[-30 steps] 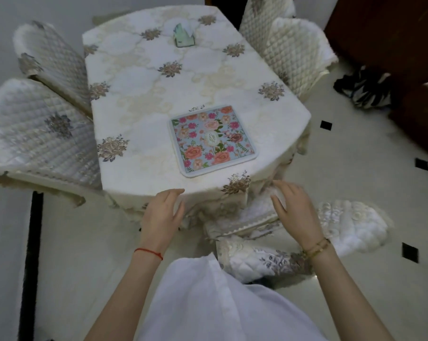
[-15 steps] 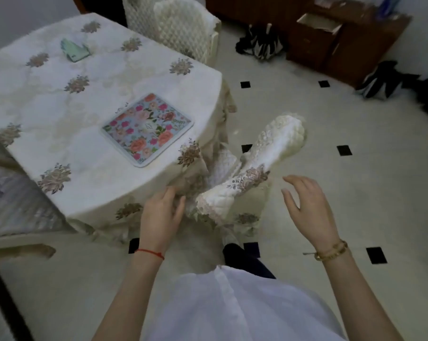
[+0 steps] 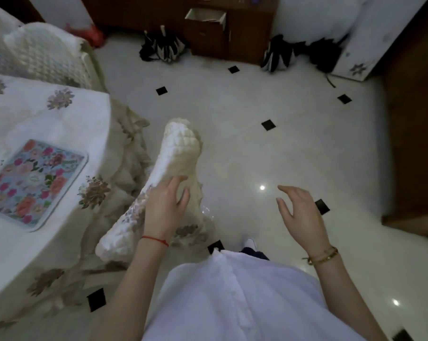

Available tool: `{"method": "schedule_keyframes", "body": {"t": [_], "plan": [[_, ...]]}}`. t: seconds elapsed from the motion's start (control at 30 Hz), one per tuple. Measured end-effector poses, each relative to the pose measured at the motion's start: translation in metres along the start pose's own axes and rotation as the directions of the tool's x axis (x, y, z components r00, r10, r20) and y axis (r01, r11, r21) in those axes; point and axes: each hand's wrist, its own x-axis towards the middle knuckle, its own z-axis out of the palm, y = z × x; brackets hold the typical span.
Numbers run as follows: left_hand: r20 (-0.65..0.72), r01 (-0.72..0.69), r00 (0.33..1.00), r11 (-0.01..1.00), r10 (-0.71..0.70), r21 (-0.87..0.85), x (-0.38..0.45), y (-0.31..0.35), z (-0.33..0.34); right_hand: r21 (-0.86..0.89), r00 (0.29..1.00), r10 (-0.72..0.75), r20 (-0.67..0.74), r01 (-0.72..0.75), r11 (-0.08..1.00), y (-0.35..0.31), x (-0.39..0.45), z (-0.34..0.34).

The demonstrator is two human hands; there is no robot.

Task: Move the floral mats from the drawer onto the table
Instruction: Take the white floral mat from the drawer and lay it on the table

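One floral mat (image 3: 33, 182), blue with pink and orange roses, lies flat on the table (image 3: 60, 124) near its right edge. An open drawer (image 3: 206, 15) with a pale inside juts from the dark wooden cabinet at the far wall; what it holds is hidden. My left hand (image 3: 165, 206) hangs with relaxed fingers in front of the quilted back of a white chair (image 3: 176, 153) beside the table, holding nothing. My right hand (image 3: 300, 211) floats over the floor, fingers loosely spread and empty.
A second quilted chair (image 3: 43, 52) stands behind the table. Black-and-white bags (image 3: 163, 49) and dark bags (image 3: 294, 54) lie on the floor by the cabinet (image 3: 247, 33). Dark wooden furniture (image 3: 414, 134) fills the right side. The tiled floor (image 3: 257, 99) between me and the drawer is open.
My view has swung right, away from the table toward the cabinet. The mat now sits at the left edge of view. Both hands have left the table edge and stay empty.
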Motion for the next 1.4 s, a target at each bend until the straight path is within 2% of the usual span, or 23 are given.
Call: {"method": "schedule_keyframes", "body": {"t": [0.2,0.4,0.53,0.67,0.77,0.97,1.23,1.4], "plan": [[-0.008,-0.001,1.0,0.997,0.0,-0.083,0.079,0.075,0.042,-0.053,0.999,0.004,-0.052,-0.007,0.999,0.064,0.088,-0.055],[0.01,0.068,0.998,0.995,-0.067,-0.073,0.145,0.086,0.081,-0.032,1.0,0.007,-0.02,-0.007,0.999,0.1,0.169,-0.058],[0.018,0.109,0.994,0.992,-0.108,-0.069,0.206,0.075,0.113,-0.007,0.997,0.029,0.069,-0.028,1.0,0.118,0.229,-0.035],[-0.008,0.155,0.988,0.985,-0.156,-0.079,0.29,0.062,0.137,0.006,0.993,0.0,0.117,-0.001,1.0,0.126,0.322,-0.013],[-0.042,0.169,0.984,0.983,-0.172,-0.074,0.368,0.053,0.137,-0.002,0.994,-0.049,0.098,0.05,0.999,0.116,0.416,-0.011],[-0.107,0.115,0.987,0.993,-0.118,-0.033,0.536,0.033,0.122,0.001,0.996,-0.086,0.023,0.086,0.996,0.088,0.589,-0.01],[-0.088,0.162,0.983,0.987,-0.163,-0.019,0.69,-0.014,0.142,0.004,0.99,-0.093,0.106,0.093,0.996,0.086,0.75,0.033],[-0.078,0.195,0.977,0.98,-0.197,-0.029,0.8,-0.054,0.165,0.01,0.986,-0.117,0.118,0.116,0.993,0.084,0.88,0.069]]}}
